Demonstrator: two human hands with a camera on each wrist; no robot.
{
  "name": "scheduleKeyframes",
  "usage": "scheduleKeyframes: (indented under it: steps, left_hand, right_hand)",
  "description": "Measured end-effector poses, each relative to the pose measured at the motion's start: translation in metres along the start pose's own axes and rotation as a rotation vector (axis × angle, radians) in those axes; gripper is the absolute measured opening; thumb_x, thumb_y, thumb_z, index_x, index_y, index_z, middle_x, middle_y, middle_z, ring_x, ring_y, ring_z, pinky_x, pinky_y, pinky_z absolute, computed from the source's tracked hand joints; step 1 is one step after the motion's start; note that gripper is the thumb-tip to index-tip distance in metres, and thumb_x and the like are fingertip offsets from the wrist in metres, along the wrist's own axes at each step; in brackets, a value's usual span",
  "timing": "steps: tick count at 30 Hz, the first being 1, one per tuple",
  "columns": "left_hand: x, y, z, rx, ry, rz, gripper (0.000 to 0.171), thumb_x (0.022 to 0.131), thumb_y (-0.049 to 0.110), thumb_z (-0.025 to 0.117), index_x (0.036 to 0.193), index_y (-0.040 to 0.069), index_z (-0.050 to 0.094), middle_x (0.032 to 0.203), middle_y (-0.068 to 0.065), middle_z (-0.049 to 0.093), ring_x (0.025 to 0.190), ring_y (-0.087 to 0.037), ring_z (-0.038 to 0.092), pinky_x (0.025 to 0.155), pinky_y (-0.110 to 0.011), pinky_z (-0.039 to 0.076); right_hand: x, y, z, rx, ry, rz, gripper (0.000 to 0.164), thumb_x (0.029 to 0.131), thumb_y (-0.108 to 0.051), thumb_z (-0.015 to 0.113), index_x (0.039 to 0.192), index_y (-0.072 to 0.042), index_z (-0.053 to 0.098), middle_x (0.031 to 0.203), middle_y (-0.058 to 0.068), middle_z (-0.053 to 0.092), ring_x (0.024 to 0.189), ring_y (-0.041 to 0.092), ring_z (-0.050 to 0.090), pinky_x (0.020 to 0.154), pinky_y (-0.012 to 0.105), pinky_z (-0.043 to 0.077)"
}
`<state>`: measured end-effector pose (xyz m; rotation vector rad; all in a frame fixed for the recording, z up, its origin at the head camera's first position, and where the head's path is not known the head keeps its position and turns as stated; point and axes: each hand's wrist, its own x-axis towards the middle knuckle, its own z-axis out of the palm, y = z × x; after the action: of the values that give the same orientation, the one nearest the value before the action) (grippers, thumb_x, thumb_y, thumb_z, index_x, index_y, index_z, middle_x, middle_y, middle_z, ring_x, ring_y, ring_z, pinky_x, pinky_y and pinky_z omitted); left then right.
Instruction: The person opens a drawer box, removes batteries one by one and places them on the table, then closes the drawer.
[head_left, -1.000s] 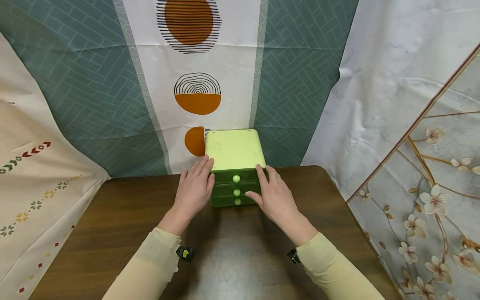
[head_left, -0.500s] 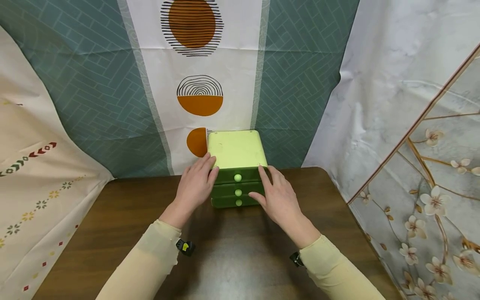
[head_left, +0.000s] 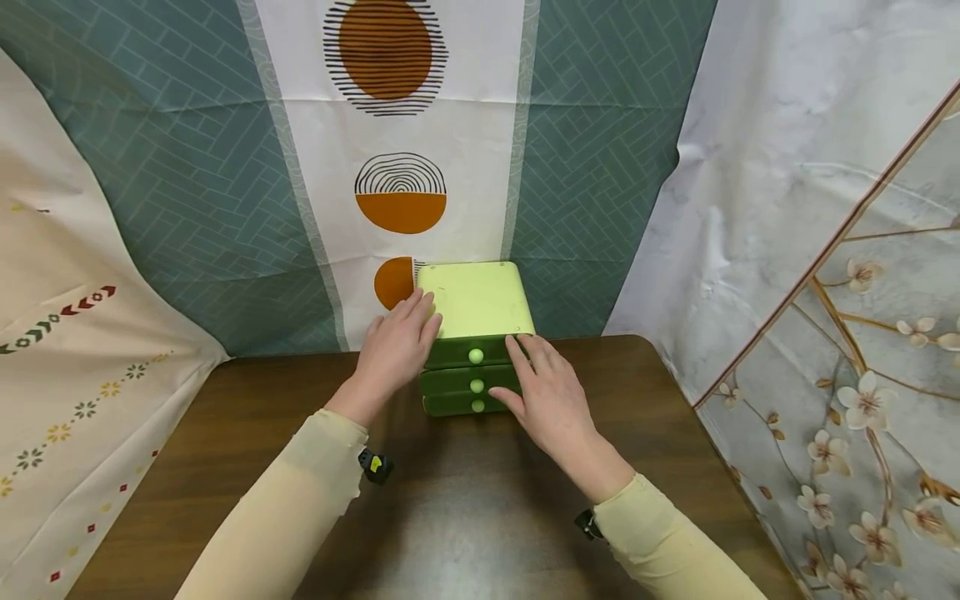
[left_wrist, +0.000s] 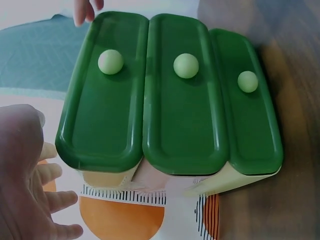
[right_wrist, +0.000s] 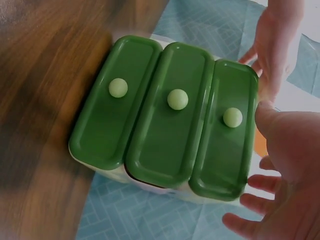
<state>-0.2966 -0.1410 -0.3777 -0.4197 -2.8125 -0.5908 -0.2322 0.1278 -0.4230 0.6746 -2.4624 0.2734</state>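
A small chest of drawers [head_left: 478, 304] with a pale yellow-green top stands at the back of the table. Its three dark green drawer fronts, each with a round pale knob [head_left: 476, 356], face me and sit closed. My left hand [head_left: 392, 350] is at the chest's left front corner, fingers extended over the edge of the top. At the right front corner is my right hand [head_left: 551, 393], its fingertips by the upper front edge and its thumb in front of the lower drawers. In the right wrist view, the right hand's fingers [right_wrist: 262, 205] are spread beside the top drawer.
The brown wooden table [head_left: 465, 517] extends in front of the chest. Behind it hangs a teal and white cloth [head_left: 225, 208] with orange shapes. Patterned cloths border the left side, and a floral cloth [head_left: 840, 417] the right.
My left hand has moved slightly forward along the chest's left edge. The right hand has first shifted a little right, then back left across the drawer fronts. The chest's drawers look unchanged.
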Motion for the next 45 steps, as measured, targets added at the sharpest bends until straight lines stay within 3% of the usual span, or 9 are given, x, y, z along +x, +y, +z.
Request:
scheduleKeyframes:
  steps: [8, 20, 28, 34, 39, 45]
  left_hand:
    - [0.013, 0.001, -0.005, 0.005, -0.020, -0.021, 0.063, 0.121, 0.047, 0.035, 0.174, 0.013, 0.039, 0.180, -0.011, 0.031, 0.163, -0.042, 0.031, 0.127, -0.072, 0.021]
    - [0.030, 0.000, -0.004, 0.033, -0.062, -0.035, 0.064, 0.121, 0.047, 0.031, 0.173, 0.012, 0.039, 0.180, -0.012, 0.031, 0.164, -0.038, 0.031, 0.126, -0.073, 0.024]
    - [0.036, -0.003, -0.004, 0.015, -0.098, -0.053, 0.065, 0.121, 0.048, 0.032, 0.174, 0.012, 0.037, 0.180, -0.012, 0.031, 0.164, -0.036, 0.032, 0.125, -0.073, 0.026]
    - [0.040, -0.004, -0.004, 0.001, -0.120, -0.057, 0.065, 0.121, 0.048, 0.032, 0.174, 0.012, 0.037, 0.180, -0.013, 0.031, 0.164, -0.035, 0.031, 0.124, -0.074, 0.028]
    - [0.043, -0.006, -0.004, -0.005, -0.137, -0.061, 0.064, 0.121, 0.046, 0.030, 0.174, 0.011, 0.036, 0.181, -0.013, 0.028, 0.165, -0.034, 0.030, 0.124, -0.073, 0.030]
    - [0.047, -0.007, -0.006, -0.029, -0.156, -0.071, 0.064, 0.121, 0.045, 0.031, 0.175, 0.010, 0.035, 0.181, -0.013, 0.027, 0.166, -0.033, 0.027, 0.125, -0.071, 0.028]
  right_hand:
    - [0.002, -0.010, 0.003, 0.050, -0.012, -0.064, 0.078, 0.102, -0.044, 0.080, 0.163, -0.002, 0.053, 0.158, 0.017, 0.059, 0.150, 0.037, 0.051, 0.123, 0.051, 0.042]
    - [0.006, -0.018, 0.009, 0.061, -0.038, -0.072, 0.075, 0.102, -0.046, 0.079, 0.160, -0.004, 0.057, 0.151, 0.015, 0.064, 0.141, 0.035, 0.060, 0.117, 0.050, 0.049]
    - [0.011, -0.022, 0.015, 0.045, -0.053, -0.058, 0.071, 0.104, -0.049, 0.076, 0.160, -0.009, 0.059, 0.142, 0.013, 0.068, 0.129, 0.034, 0.068, 0.105, 0.049, 0.058]
    - [0.016, -0.023, 0.021, 0.017, -0.016, -0.073, 0.063, 0.105, -0.048, 0.074, 0.155, -0.011, 0.064, 0.132, 0.009, 0.071, 0.110, 0.029, 0.074, 0.089, 0.043, 0.062]
    - [0.022, -0.024, 0.027, -0.001, 0.026, -0.033, 0.052, 0.106, -0.045, 0.075, 0.147, -0.014, 0.071, 0.122, 0.005, 0.074, 0.092, 0.024, 0.074, 0.071, 0.037, 0.062]
    - [0.027, -0.023, 0.032, 0.005, 0.074, -0.004, 0.044, 0.105, -0.042, 0.077, 0.139, -0.016, 0.075, 0.113, 0.003, 0.076, 0.081, 0.021, 0.073, 0.062, 0.037, 0.059]
